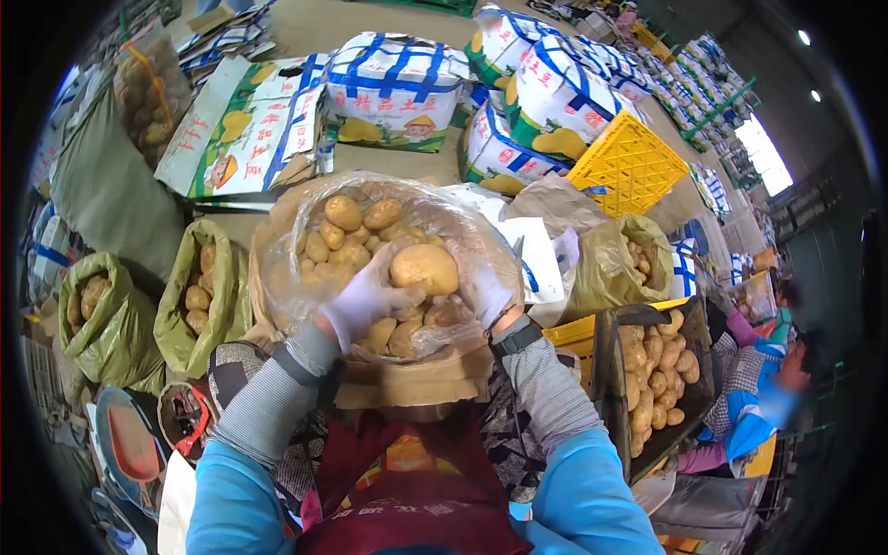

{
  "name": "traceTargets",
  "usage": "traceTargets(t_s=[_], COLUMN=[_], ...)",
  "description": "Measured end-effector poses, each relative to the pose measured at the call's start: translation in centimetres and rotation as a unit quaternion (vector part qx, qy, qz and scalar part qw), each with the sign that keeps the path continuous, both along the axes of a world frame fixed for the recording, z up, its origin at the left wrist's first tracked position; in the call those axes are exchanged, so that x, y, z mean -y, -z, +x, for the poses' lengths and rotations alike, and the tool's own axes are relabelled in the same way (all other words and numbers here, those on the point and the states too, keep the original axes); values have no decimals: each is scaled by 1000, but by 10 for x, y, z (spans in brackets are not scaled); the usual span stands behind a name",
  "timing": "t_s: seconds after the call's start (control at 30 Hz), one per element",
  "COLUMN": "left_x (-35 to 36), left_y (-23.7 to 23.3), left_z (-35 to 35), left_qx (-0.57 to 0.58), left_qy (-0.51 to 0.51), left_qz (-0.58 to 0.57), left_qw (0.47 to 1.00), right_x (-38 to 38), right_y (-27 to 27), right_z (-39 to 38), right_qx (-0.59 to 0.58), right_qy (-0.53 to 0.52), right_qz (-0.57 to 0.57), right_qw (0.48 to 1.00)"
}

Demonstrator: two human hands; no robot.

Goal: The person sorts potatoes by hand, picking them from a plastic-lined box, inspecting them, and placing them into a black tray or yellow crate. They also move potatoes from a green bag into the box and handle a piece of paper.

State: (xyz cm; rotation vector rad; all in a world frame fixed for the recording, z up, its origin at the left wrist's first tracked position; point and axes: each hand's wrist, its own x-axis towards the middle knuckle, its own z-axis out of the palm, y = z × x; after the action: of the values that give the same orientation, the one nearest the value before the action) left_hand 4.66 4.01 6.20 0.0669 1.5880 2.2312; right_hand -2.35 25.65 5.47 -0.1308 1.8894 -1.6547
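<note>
A large pale potato point(424, 268) sits between my two gloved hands, above a clear plastic bag point(294, 231) that is filled with potatoes point(344, 215). My left hand point(366, 294) grips it from the left, thumb toward the front. On the other side, my right hand point(479, 285) closes against its right edge; some of those fingertips are hidden. Just below the hands lie darker, soil-marked potatoes point(446, 313). Brown paper point(416, 377) surrounds the plastic bag, which stands in front of my lap.
Green sacks of potatoes point(185, 333) stand at left, another green sack point(601, 277) at right. A black crate point(606, 370) holding potatoes is beside my right arm. Printed potato bags point(393, 97) and a tilted yellow crate point(629, 166) lie beyond. A co-worker point(754, 398) sits at far right.
</note>
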Motion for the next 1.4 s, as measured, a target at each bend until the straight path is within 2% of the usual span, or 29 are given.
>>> traceTargets(t_s=[0.07,0.1,0.13,0.2,0.23,0.33,0.43,0.47,0.5,0.53,0.57,0.63,0.73,0.8,0.83,0.93,1.03,1.07,1.1,1.13,1.17,1.23,1.27,1.3,1.37,1.4], left_x=[-19,-21,-23,-28,-29,-33,-29,-29,-28,-28,-27,-23,-21,-4,-1,-4,-15,-13,-4,3,8,-1,2,5,2,-2], left_y=[20,21,23,32,35,36,36,29,17,10,11,15,-4,23,21,10,23,27,34,56,69,49,57,59,52,47], left_z=[2,2,3,3,5,7,3,4,7,7,5,3,7,-2,-4,7,16,16,12,-1,-1,-7,-15,-20,-20,-17], left_qx=[-102,-100,-158,-268,-273,-191,-223,-161,-98,-33,-38,-48,25,141,197,223,227,202,164,231,144,84,76,119,138,140], left_qy=[-43,-45,-70,-117,-117,-111,-113,-99,-83,-67,-61,-49,-46,-19,-4,-45,-64,-54,-38,-23,-49,-89,-95,-95,-91,-93], left_qz=[102,94,9,-163,-208,-115,-136,-71,-6,59,75,106,151,219,252,99,75,-43,-157,-44,-98,-122,-88,-44,-46,-41], left_qw=[989,990,985,942,932,968,959,979,992,995,995,992,987,965,948,969,969,977,973,972,984,985,989,987,985,985], right_x=[-2,0,2,9,16,21,21,21,18,16,14,2,11,19,23,35,32,30,31,27,23,3,-14,-30,-89,-111], right_y=[-6,-13,-1,31,20,-5,-7,14,52,53,53,35,4,11,15,29,21,17,23,30,40,44,10,-23,-74,-78], right_z=[10,20,24,29,39,41,31,24,11,9,8,10,21,27,29,24,38,39,39,37,36,31,33,36,49,45], right_qx=[-66,-35,-175,-439,-403,-343,-264,-204,-138,-119,-100,-161,107,-2,-56,-203,-83,30,64,60,41,32,111,184,119,46], right_qy=[50,89,80,63,78,46,85,128,167,172,177,117,174,151,138,15,12,33,59,74,83,121,167,218,255,269], right_qz=[84,50,91,167,184,299,212,63,-89,-117,-145,43,-21,-159,-227,-195,-254,-303,-347,-373,-403,-462,-509,-552,-577,-589], right_qw=[993,994,977,880,893,889,937,969,972,971,968,979,979,976,962,960,964,952,934,923,911,878,837,784,767,761])
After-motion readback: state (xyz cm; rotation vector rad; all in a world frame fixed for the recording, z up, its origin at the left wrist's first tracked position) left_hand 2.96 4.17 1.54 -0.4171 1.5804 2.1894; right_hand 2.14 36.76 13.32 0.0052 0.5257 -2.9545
